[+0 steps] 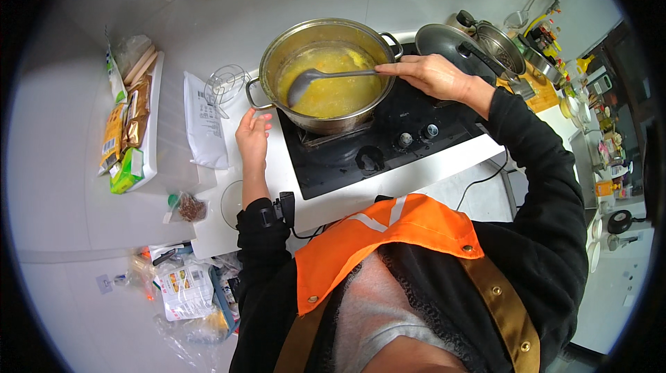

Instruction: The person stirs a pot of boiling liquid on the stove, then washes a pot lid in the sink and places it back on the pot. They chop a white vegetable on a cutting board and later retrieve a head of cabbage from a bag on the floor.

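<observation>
A stainless steel stockpot [333, 124] stands on the left side of a black gas cooktop [338, 175]. Yellow soupy food [338, 94] lies inside it, below the rim. My right hand [434, 75] grips the handle of a grey ladle [304, 84], whose bowl rests partly in the yellow liquid at the pot's left. My left hand [252, 131] is just below the pot's left loop handle [256, 96], fingers loosely apart and grasping nothing. Whether a fingertip touches that handle is hard to tell.
A lidded wok [447, 53] sits on the cooktop's right, a spatula [522, 89] beside it over a wooden board [543, 94]. Left of the pot are a wire rack [226, 84], a white packet [203, 123] and a bin of food packages [153, 128]. Bagged rubbish [187, 289] lies lower left.
</observation>
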Available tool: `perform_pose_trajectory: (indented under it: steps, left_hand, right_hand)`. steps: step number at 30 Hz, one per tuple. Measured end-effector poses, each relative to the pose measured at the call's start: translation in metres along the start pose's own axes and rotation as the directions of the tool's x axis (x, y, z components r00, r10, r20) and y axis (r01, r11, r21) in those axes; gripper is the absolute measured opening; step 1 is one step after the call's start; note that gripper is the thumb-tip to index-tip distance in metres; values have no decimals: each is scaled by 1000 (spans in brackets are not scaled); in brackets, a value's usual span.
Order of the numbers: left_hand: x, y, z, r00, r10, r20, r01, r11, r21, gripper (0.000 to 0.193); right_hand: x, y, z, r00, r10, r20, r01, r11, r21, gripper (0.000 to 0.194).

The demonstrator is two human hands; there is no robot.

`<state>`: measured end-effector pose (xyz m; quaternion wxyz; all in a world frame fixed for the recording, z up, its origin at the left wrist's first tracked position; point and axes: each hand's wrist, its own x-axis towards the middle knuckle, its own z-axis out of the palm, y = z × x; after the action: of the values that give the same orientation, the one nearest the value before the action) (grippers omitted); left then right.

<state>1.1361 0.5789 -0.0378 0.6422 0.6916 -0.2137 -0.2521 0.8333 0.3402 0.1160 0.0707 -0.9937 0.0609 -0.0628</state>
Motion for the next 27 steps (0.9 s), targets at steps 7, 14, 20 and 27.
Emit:
perform_pose_trajectory:
  steps: [7,14,20,27]
  left_hand:
    - [-6,3,4,1000,-13,-24,14,1000,12,51]
    - [-13,3,1,1000,-26,-9,26,999,25,52]
    - [-15,3,-2,1000,-20,5,20,1000,22,51]
    - [-18,0,-11,1000,-15,0,15,1000,1,50]
  right_hand:
    - [3,-3,18,986,105,133,-106,994,0,38]
    - [23,5,22,953,301,15,-300,942,149,37]
    - [40,12,20,782,465,414,-621,629,467,40]
    - [35,0,2,671,386,632,-655,-89,750,29]
